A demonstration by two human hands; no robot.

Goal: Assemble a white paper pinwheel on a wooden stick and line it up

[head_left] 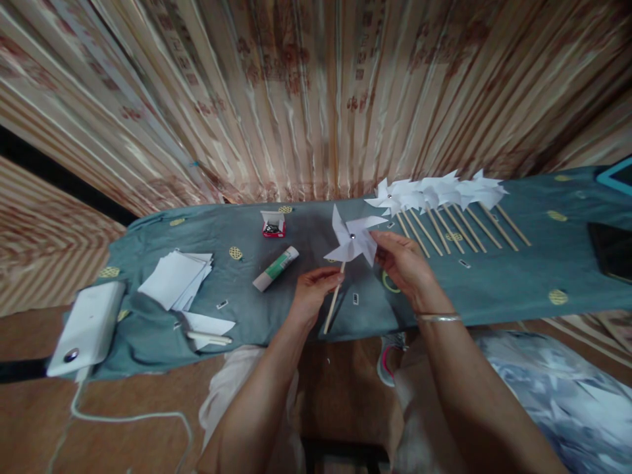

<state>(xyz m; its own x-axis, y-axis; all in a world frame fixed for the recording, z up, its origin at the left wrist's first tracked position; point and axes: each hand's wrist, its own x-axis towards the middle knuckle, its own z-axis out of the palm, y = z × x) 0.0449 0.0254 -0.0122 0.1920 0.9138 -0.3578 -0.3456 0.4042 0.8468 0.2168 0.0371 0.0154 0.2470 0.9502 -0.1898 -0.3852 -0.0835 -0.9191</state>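
A white paper pinwheel (351, 238) with a metal pin at its centre stands in front of me, over the middle of the cloth. My left hand (316, 289) pinches its wooden stick (334, 304) just below the blades. My right hand (402, 260) has thumb and fingers closed on the tip of the right-hand blade. Left of it lies a glue stick (275, 268) with a green label. Behind the glue stick sits a small open red box (273, 225) with dark, shiny small pieces inside.
Several pinwheels (439, 192) lie in an overlapping row at the back right. A stack of white paper (172, 280), a folded sheet with sticks (210, 338) and a white power bank (87, 328) with a cable are left. A dark phone (612, 250) lies right. A patterned curtain (316, 99) hangs behind.
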